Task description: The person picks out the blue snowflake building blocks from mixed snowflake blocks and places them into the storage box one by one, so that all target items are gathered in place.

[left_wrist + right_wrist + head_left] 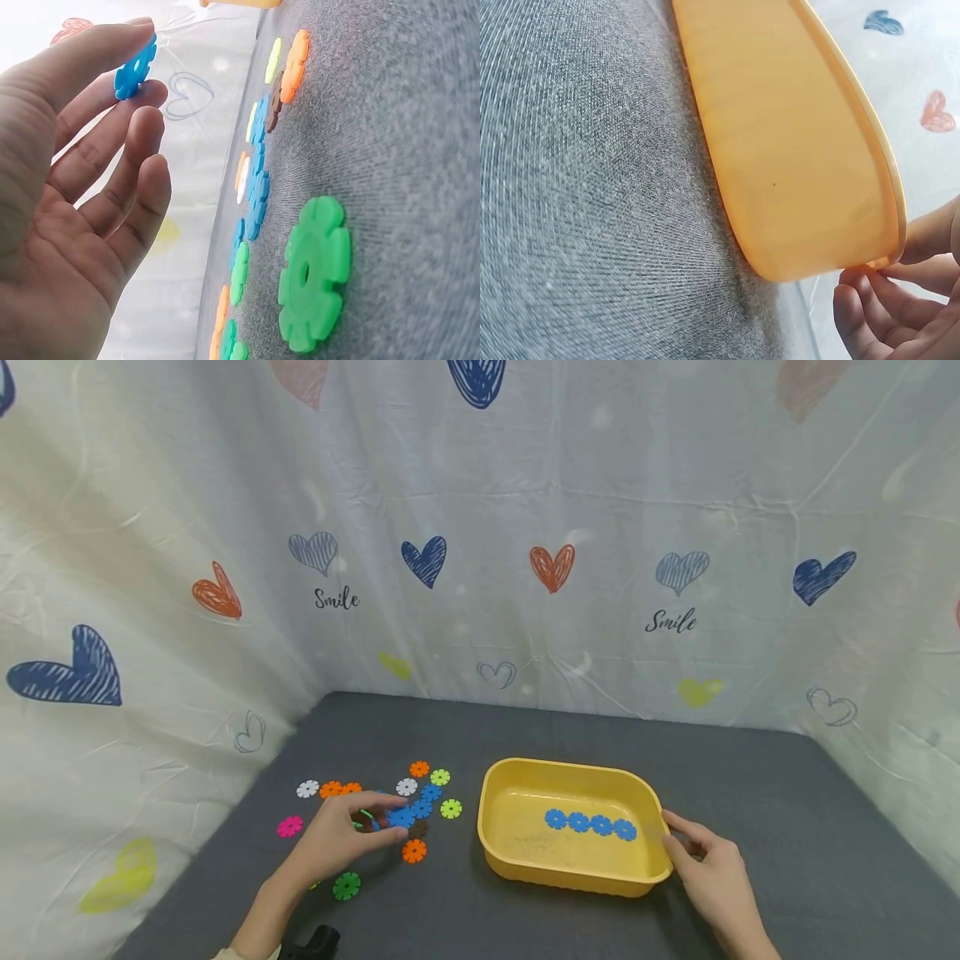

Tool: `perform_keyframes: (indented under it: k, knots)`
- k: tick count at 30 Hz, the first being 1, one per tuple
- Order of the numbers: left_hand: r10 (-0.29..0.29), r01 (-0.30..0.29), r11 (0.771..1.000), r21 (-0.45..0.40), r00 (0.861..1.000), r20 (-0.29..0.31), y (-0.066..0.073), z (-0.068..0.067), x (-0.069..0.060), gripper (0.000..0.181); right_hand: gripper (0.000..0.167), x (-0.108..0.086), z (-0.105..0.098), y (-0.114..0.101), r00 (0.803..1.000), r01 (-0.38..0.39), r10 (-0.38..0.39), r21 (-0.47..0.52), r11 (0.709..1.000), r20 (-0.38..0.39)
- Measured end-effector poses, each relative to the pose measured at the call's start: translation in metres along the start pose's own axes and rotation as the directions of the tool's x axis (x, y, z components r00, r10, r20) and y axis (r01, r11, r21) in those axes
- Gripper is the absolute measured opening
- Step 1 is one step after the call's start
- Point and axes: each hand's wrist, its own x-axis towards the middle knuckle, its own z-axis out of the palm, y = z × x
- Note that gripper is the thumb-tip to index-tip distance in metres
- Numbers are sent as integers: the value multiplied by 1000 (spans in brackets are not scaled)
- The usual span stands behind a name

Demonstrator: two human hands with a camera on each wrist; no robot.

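Observation:
My left hand (337, 839) pinches a blue snowflake-shaped plastic disc (136, 71) between thumb and fingertips, raised above the dark cloth. Below and around that hand lie loose discs: several blue ones (431, 792), a brown one (418, 828), an orange one (414, 852) and a green one (347, 886). To the right stands a yellow plastic tub (566, 881). A straight row of several blue discs (578, 822) lies inside it. At the tub's right end my right hand (712, 870) grips the rim, thumb on the near side, as the right wrist view also shows.
More discs lie left of the tub: a pink one (290, 826), a white one (307, 788), an orange one (330, 789) and a yellow-green one (451, 809). A dark grey cloth (525, 727) covers the table. A white curtain (480, 635) printed with hearts hangs behind.

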Motion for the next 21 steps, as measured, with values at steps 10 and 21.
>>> perform_keyframes:
  k: [10, 21]
  knots:
    - [-9, 9, 1000, -4, 1000, -4, 4, 2, -2, 42, 45, 0, 0, -1, 1000, -5, 5, 16, 1000, 0]
    - [22, -22, 1000, -8, 1000, -13, 6, 3, -2, 34, 45, 0, -1, -1, 1000, -12, 12, 19, 1000, 6]
